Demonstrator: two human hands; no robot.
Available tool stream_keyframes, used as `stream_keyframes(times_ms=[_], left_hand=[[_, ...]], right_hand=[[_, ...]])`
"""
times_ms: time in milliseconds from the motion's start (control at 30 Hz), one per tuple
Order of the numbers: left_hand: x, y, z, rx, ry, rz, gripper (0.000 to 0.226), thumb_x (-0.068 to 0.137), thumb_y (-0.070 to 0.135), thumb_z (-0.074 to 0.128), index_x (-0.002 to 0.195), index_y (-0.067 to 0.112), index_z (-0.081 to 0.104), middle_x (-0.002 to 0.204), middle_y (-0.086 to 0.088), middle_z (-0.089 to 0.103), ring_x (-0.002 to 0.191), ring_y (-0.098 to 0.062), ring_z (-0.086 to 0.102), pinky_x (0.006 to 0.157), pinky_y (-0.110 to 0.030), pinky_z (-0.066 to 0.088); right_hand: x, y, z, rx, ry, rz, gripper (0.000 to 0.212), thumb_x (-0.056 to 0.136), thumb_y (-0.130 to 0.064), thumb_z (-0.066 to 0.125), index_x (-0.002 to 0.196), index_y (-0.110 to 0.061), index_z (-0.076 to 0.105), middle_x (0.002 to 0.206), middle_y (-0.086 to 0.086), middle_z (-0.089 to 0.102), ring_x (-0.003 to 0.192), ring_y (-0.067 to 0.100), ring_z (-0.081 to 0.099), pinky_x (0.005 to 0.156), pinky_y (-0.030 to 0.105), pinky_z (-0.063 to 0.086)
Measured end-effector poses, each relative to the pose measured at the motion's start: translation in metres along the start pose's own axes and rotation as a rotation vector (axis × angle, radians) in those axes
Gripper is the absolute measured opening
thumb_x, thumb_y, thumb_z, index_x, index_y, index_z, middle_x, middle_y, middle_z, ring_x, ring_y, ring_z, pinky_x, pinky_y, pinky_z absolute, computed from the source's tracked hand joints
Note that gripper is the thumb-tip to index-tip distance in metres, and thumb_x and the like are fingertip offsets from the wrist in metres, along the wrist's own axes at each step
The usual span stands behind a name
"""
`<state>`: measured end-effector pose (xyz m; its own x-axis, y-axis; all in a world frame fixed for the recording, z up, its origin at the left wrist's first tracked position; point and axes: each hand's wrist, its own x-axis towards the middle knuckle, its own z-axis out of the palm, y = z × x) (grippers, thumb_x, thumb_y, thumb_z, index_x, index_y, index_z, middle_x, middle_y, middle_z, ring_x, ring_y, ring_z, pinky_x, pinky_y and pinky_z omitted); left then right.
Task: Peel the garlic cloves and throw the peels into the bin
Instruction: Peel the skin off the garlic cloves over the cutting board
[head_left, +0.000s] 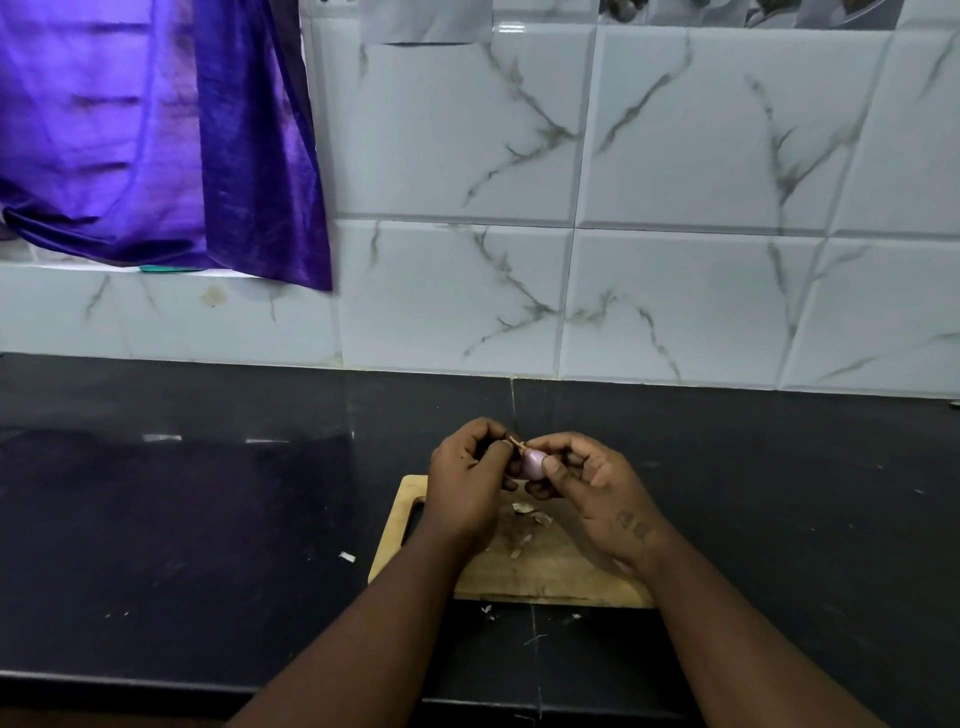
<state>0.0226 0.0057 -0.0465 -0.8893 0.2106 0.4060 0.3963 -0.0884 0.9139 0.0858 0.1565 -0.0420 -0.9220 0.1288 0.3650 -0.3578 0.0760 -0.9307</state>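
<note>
A pinkish garlic clove (533, 464) is held above the far end of a wooden cutting board (540, 571). My right hand (597, 499) grips the clove between thumb and fingers. My left hand (467, 483) pinches a thin strip of peel (516, 443) at the clove's top. Loose peels (532, 512) lie on the board beneath my hands. No bin is in view.
The board rests on a black countertop (208, 545) with small peel scraps (347, 557) on it to the board's left and front. A marble-patterned tiled wall (623, 234) stands behind. A purple cloth (156, 130) hangs at the upper left.
</note>
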Motion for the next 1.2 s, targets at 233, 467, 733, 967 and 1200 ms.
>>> stream_keyframes(times_ms=[233, 467, 733, 967, 1200], left_hand=[[-0.002, 0.002, 0.0, -0.06, -0.08, 0.03, 0.004, 0.096, 0.003, 0.071, 0.095, 0.0, 0.073, 0.085, -0.007, 0.078, 0.081, -0.02, 0.076, 0.071, -0.03, 0.063], [-0.002, 0.003, -0.001, -0.131, -0.119, 0.025, 0.006, 0.098, -0.003, 0.067, 0.098, -0.008, 0.07, 0.095, -0.024, 0.075, 0.086, -0.024, 0.075, 0.075, -0.028, 0.063], [-0.001, 0.007, -0.004, -0.321, -0.206, -0.189, 0.024, 0.102, -0.004, 0.057, 0.085, 0.007, 0.069, 0.098, -0.021, 0.068, 0.099, -0.035, 0.069, 0.086, -0.039, 0.061], [0.005, 0.005, -0.009, -0.38, -0.153, -0.283, 0.029, 0.102, -0.004, 0.056, 0.079, 0.009, 0.067, 0.08, -0.011, 0.066, 0.069, -0.02, 0.066, 0.062, -0.028, 0.057], [0.002, 0.005, -0.002, -0.238, -0.104, -0.149, 0.022, 0.099, -0.006, 0.055, 0.084, 0.005, 0.068, 0.081, -0.013, 0.064, 0.073, -0.021, 0.062, 0.064, -0.029, 0.053]], right_hand=[[0.004, 0.001, -0.003, 0.018, 0.053, -0.014, 0.01, 0.1, -0.005, 0.062, 0.104, -0.012, 0.067, 0.106, 0.018, 0.075, 0.089, 0.02, 0.072, 0.075, 0.028, 0.059], [0.003, 0.003, -0.005, -0.051, 0.073, -0.065, 0.016, 0.091, -0.005, 0.075, 0.105, -0.009, 0.069, 0.105, 0.016, 0.075, 0.09, 0.018, 0.072, 0.073, 0.026, 0.059], [-0.001, -0.003, -0.005, -0.104, 0.0, -0.123, 0.013, 0.087, -0.008, 0.079, 0.097, -0.012, 0.071, 0.101, 0.013, 0.077, 0.097, 0.029, 0.075, 0.081, 0.032, 0.061], [-0.008, -0.006, 0.0, -0.108, -0.182, -0.13, 0.021, 0.084, 0.005, 0.078, 0.1, -0.008, 0.074, 0.105, 0.016, 0.077, 0.101, 0.024, 0.076, 0.09, 0.032, 0.06], [-0.003, -0.006, -0.003, -0.107, -0.074, -0.092, 0.017, 0.094, -0.008, 0.07, 0.111, -0.008, 0.073, 0.108, 0.011, 0.079, 0.103, 0.022, 0.076, 0.089, 0.032, 0.061]])
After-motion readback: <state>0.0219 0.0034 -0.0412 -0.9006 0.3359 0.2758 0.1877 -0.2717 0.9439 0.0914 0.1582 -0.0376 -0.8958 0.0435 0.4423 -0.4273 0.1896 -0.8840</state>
